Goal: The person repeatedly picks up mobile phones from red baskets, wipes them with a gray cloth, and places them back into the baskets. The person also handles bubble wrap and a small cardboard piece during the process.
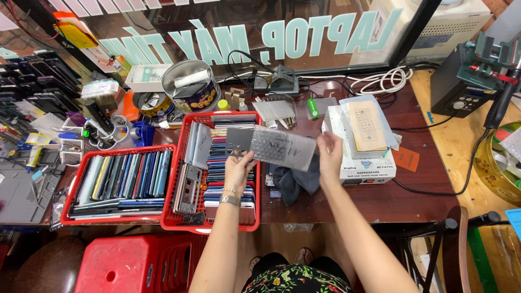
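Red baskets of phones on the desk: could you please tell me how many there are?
2. One red basket sits at the left of the desk; the second red basket stands right beside it, under the left hand. Others may be hidden.

two red baskets (171, 187) crammed with phones | round cookie tin (191, 87) at the back | white box (369, 168) right side | green battery (313, 107) | red stool (127, 266) under the table (401, 201)

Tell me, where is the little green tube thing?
In the head view, the green tube lies on the dark wooden table, far side, right of the bubble wrap piece and left of the white box.
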